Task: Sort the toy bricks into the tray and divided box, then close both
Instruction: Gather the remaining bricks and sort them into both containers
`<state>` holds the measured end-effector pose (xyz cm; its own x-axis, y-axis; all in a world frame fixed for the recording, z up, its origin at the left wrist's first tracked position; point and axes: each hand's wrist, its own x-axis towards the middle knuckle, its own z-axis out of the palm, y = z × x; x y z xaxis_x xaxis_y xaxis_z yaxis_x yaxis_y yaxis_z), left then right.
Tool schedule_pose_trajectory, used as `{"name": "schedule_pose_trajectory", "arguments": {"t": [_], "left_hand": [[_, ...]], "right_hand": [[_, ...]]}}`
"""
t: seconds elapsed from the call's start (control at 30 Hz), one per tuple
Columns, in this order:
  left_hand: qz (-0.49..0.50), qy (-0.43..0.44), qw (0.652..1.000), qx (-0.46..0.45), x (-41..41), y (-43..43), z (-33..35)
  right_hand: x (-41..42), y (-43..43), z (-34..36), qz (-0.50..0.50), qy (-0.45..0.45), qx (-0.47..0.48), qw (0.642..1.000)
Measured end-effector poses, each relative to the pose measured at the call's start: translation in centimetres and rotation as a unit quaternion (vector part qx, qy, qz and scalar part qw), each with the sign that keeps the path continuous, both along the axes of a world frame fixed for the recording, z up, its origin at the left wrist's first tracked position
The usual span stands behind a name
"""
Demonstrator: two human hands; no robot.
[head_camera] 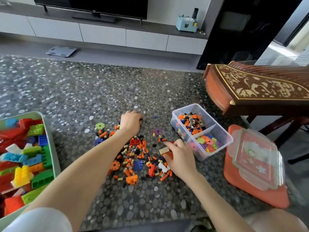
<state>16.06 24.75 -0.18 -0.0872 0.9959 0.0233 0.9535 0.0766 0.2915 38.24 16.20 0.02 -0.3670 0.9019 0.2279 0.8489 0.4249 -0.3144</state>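
The small bricks (138,156) are spread in a loose pile on the rug (83,91), right in front of the person, so both hands can get to them. The box (174,117) is set just to the right of the pile with its lid off, so bits can be dropped in fast. It is split in two by a wall: tiny bricks are put in the far part and flat flower pieces in the near part. The clear lid (257,158) is laid on a red flat thing (267,198) beside the box (maybe the tray's lid, but that cannot be told). The tray (54,148) is set at the left, open, and is filled with big bricks. The left hand (131,122) is stretched to the far edge of the pile with its fingers bent down onto the rug; whether a bit is held under them cannot be told. The right hand (179,158) is placed at the near right edge of the pile, close to the box, and a tan brick (164,150) is pinched between its thumb and fingers. The bricks in the pile look hard and very small, and are mostly orange, black and yellow.
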Motion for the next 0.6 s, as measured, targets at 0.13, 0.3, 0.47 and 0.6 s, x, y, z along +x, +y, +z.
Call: {"name": "schedule_pose_trajectory", "arguments": {"t": [0.13,0.3,0.47,0.6], "left_hand": [[0.054,-0.093,0.993,0.054,0.2,-0.8,1.4],[0.113,-0.275,0.953,0.056,1.3,-4.5,4.3],[0.037,-0.314,0.946,-0.069,3.6,-7.8,5.1],[-0.008,-0.249,0.964,-0.090,4.9,-8.5,4.3]], "right_hand": [[-0.4,0.6,0.0,0.029,0.065,-0.025,0.997],[1.8,-2.2,0.2,-0.039,0.252,-0.011,0.967],[2.1,-2.8,-0.9,0.061,0.108,0.115,0.986],[1.7,-2.1,0.0,0.025,0.157,0.077,0.984]]}}
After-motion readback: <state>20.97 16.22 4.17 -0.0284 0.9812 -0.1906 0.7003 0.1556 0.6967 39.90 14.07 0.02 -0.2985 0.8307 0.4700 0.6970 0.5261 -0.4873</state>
